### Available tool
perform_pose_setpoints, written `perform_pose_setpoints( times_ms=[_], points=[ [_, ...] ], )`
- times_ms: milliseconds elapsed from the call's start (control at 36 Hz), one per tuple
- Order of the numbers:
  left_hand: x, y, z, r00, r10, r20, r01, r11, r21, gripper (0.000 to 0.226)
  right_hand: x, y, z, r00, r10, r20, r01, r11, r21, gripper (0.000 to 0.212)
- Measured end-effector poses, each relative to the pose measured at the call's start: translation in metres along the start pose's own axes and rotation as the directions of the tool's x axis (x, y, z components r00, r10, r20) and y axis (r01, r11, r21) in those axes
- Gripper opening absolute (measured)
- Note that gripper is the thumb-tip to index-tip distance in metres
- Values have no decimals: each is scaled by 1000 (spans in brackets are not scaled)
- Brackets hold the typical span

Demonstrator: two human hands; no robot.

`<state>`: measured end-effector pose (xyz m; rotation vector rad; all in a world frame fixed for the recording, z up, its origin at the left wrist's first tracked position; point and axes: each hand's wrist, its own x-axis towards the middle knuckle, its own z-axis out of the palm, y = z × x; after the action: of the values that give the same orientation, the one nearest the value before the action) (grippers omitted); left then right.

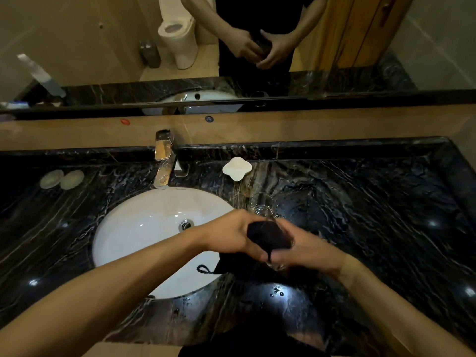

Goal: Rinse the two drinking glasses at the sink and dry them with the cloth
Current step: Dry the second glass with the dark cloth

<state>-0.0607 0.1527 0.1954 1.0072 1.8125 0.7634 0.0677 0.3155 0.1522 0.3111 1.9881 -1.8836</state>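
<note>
Dark cloth (268,235) is bunched in the left hand (231,234) and pushed into the mouth of a glass (277,264) that the right hand (301,247) grips, its long axis tilted toward the left hand; the second glass (262,206) stands just beyond on the marble surface (373,202), right of the sink (123,228), nearer the right hand.

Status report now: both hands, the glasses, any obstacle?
Left hand pushes black cloth into clear drinking glass; right hand grips it. Second clear glass upright on black marble counter, beside white sink. No obstacle.
</note>
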Motion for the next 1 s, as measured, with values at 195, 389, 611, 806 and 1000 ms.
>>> perform_pose_setpoints(
  times_ms=[195, 389, 611, 806, 1000],
  points=[
    [1, 6, -8, 989, -62, 137, 63, 998, 2, 33, 9, 9, 1, 999, -29, 32, 35, 982, -188, 95],
    [-9, 14, -29, 988, -30, 154, 45, 995, -91, 44, -6, 10, -3, 903, -127, 411, -102, 865, 492, 67],
    [-25, 0, -34, 934, -136, -331, -56, 858, -510, 40, -4, 26, -7, 994, -104, 30, 68, 822, 565, 88],
    [-9, -11, 34, 518, -97, -850, -229, 942, -247, 47, 10, 10, 6, 892, 38, -451, 265, 764, 588, 80],
    [14, -1, 93, 480, 233, -846, -181, 970, 164, 56, 28, -9, 38, 724, 176, -667, 387, 697, 604, 42]
  ],
)
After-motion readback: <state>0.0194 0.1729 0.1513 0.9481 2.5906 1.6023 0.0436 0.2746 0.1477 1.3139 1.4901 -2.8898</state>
